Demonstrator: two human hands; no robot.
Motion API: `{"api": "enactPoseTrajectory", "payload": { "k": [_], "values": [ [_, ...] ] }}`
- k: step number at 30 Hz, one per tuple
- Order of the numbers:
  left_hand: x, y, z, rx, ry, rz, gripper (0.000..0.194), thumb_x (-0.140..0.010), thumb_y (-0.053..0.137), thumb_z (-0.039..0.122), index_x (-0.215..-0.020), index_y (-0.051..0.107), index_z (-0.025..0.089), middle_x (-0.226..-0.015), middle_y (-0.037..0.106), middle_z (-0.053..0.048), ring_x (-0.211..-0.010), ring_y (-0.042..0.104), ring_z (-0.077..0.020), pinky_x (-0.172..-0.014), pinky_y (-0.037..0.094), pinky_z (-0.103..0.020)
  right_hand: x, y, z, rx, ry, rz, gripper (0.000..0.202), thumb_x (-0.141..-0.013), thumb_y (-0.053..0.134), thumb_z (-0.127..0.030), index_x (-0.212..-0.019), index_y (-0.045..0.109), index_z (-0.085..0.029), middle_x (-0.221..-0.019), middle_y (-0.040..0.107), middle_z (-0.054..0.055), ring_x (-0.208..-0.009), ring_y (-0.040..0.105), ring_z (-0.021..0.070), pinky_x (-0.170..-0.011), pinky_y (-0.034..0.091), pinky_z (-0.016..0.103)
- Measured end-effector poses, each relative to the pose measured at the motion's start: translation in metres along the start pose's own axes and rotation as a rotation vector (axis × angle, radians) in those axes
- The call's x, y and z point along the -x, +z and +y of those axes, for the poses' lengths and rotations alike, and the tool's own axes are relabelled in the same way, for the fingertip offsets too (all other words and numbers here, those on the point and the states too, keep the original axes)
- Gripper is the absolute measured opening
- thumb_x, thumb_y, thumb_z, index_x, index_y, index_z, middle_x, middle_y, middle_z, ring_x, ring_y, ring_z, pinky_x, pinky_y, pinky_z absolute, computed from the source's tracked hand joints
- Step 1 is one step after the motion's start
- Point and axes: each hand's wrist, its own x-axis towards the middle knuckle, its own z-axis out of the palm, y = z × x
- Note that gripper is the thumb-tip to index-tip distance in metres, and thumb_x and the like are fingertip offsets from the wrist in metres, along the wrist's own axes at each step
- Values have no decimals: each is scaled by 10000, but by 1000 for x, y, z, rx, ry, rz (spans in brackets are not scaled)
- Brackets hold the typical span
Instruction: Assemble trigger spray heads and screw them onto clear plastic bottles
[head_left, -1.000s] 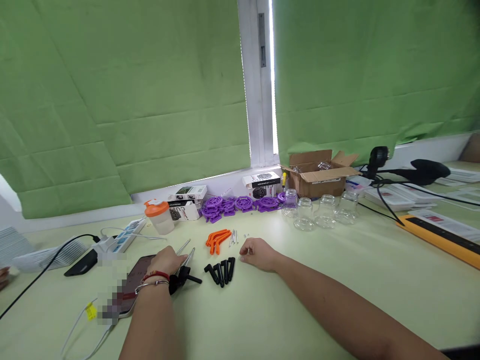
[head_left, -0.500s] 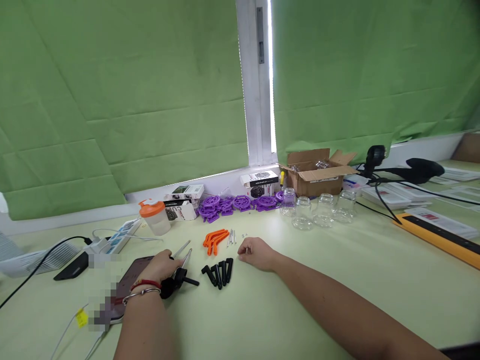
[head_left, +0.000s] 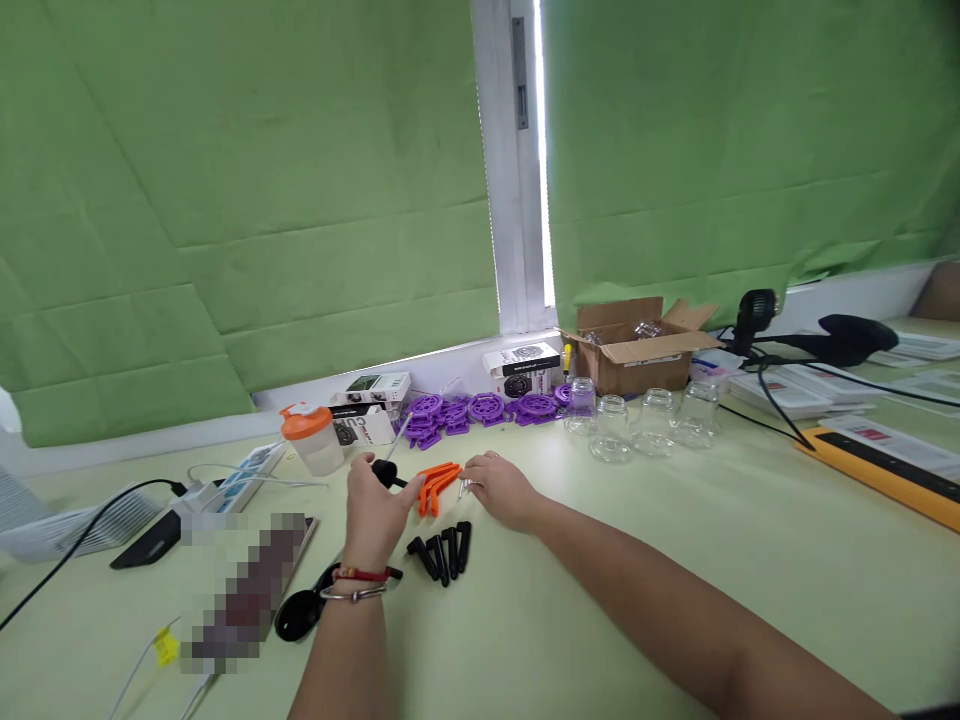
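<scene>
My left hand [head_left: 375, 505] is closed on a black part with a metal rod [head_left: 399, 436] that points up and away. Under my left wrist lies another black part [head_left: 300, 612] with a round end. My right hand [head_left: 499, 488] has its fingers pressed together over the small metal pins [head_left: 461, 489], just right of the orange handles [head_left: 435, 490]. Whether a pin is between its fingertips is too small to tell. Several black handles [head_left: 450, 552] lie side by side in front of both hands.
Purple parts [head_left: 486, 408] and small boxes [head_left: 523, 370] line the back. Clear jars [head_left: 654, 425] stand before an open carton [head_left: 645, 375]. At the left are an orange-lidded cup [head_left: 311, 440], a power strip [head_left: 251, 480] and a phone [head_left: 259, 590]. A yellow-orange bar [head_left: 892, 480] lies right.
My left hand has moved right and up, lifting one black part with a rod; the other remains on the table. My right hand has shifted slightly back and left, onto the metal pins.
</scene>
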Motion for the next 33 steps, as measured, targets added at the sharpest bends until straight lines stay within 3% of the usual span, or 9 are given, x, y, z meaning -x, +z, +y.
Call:
{"api": "enactPoseTrajectory", "payload": {
  "k": [5, 7, 11, 16, 19, 23, 26, 28, 33],
  "values": [
    [12, 16, 4, 247, -127, 13, 833, -589, 726, 432, -1263, 329, 148, -1158, 485, -130, -746, 587, -150, -727, 496, -340, -30, 16, -12, 299, -75, -116, 221, -837, 495, -156, -959, 668, -221, -956, 622, 81, -977, 470, 224, -815, 341, 329],
    [13, 17, 2, 349, -186, 35, 755, -589, 728, 419, -1209, 403, 139, -1134, 513, -121, -735, 582, -142, -721, 497, -326, -36, 22, -15, 350, -73, -119, 204, -836, 495, -157, -909, 678, -210, -906, 620, 86, -947, 476, 225, -796, 334, 329],
    [11, 21, 0, 671, -305, 49, 525, -584, 737, 367, -998, 521, 128, -908, 593, -60, -779, 578, -153, -750, 488, -317, -43, 28, -18, 375, -49, -89, 216, -824, 477, -95, -817, 682, -162, -849, 626, 102, -909, 492, 228, -774, 324, 335],
    [12, 27, 2, 931, -387, 47, 458, -590, 748, 250, -933, 457, 162, -812, 547, 3, -669, 552, -88, -719, 488, -291, -45, 27, -25, 367, -78, -86, 195, -829, 470, -98, -807, 658, -146, -848, 642, 102, -899, 508, 225, -770, 320, 336],
    [13, 27, 4, 1034, -418, 20, 465, -617, 727, 187, -943, 396, 193, -800, 510, 24, -625, 546, -74, -681, 502, -293, -43, 19, -29, 313, -92, -13, 167, -844, 465, -145, -816, 629, -153, -871, 650, 94, -919, 514, 220, -810, 320, 345],
    [14, 25, 6, 1047, -410, 19, 519, -610, 714, 140, -988, 368, 221, -853, 487, 22, -655, 557, -77, -662, 506, -287, -35, -1, -19, 26, 156, 179, 109, -830, 474, -200, -872, 570, -168, -839, 646, 69, -815, 562, 184, -790, 370, 327],
    [21, 24, 10, 1020, -289, -170, 568, -599, 697, 117, -1054, 377, 227, -840, 515, 24, -706, 585, -99, -681, 494, -285, -29, -16, 1, -376, 487, 360, 94, -805, 472, -232, -880, 500, -184, -794, 626, 43, -677, 585, 154, -614, 411, 271],
    [28, 24, 16, 978, -183, -322, 560, -600, 692, 123, -1066, 398, 222, -805, 538, 26, -732, 595, -118, -684, 487, -285, -23, -22, 11, -669, 619, 435, 103, -776, 488, -239, -864, 461, -191, -793, 620, 33, -611, 586, 135, -540, 407, 248],
    [40, 32, 28, 934, -137, -413, 346, -671, 652, 193, -956, 457, 198, -803, 567, 23, -641, 582, -98, -681, 471, -282, 3, -24, 10, -975, 589, 391, 176, -674, 576, -213, -800, 454, -199, -690, 599, -13, -550, 511, 102, -518, 371, 234]
  ]
}}
